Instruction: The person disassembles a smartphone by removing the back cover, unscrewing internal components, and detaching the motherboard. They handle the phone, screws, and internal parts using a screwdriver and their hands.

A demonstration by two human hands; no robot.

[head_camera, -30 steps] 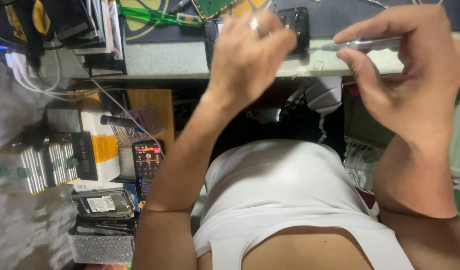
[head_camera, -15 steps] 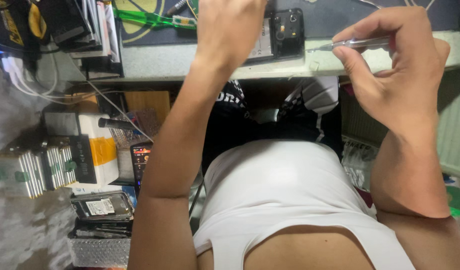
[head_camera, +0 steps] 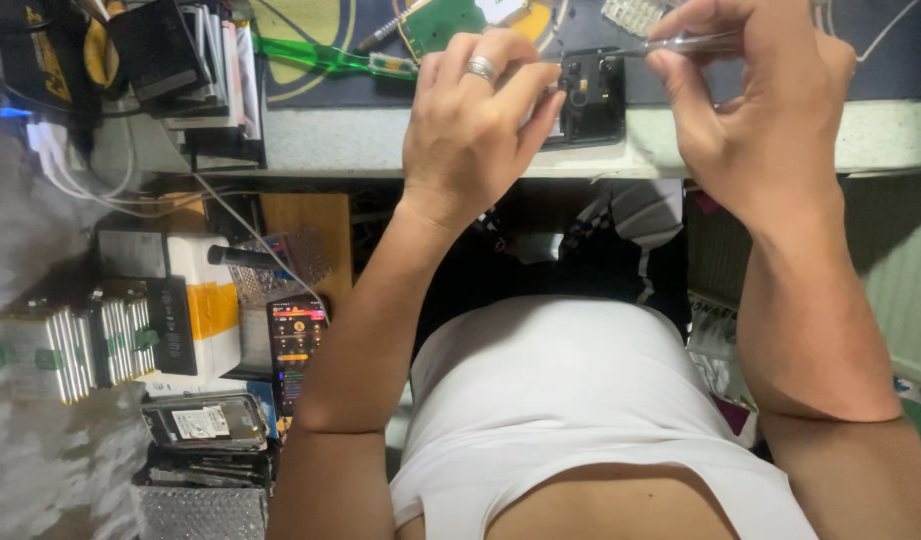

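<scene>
My left hand (head_camera: 471, 120), with a ring on one finger, grips the left edge of a small black device part (head_camera: 591, 95) that lies at the front of the workbench (head_camera: 331, 140). My right hand (head_camera: 751, 100) holds a thin silver tool (head_camera: 681, 44), its tip pointing left at the top of the black part. A green circuit board (head_camera: 443, 22) lies just behind my left hand on a dark mat.
A green-handled tool (head_camera: 321, 55) and stacked cases (head_camera: 196, 60) sit at the bench's left. Below on the left lie a lit phone (head_camera: 298, 345), stacked phones (head_camera: 206, 425), boxes and white cables (head_camera: 71, 170).
The view has tipped down a little, so the bench sits lower in frame. My left hand has come down onto the black part, and my right hand has brought the tool tip over to it.
</scene>
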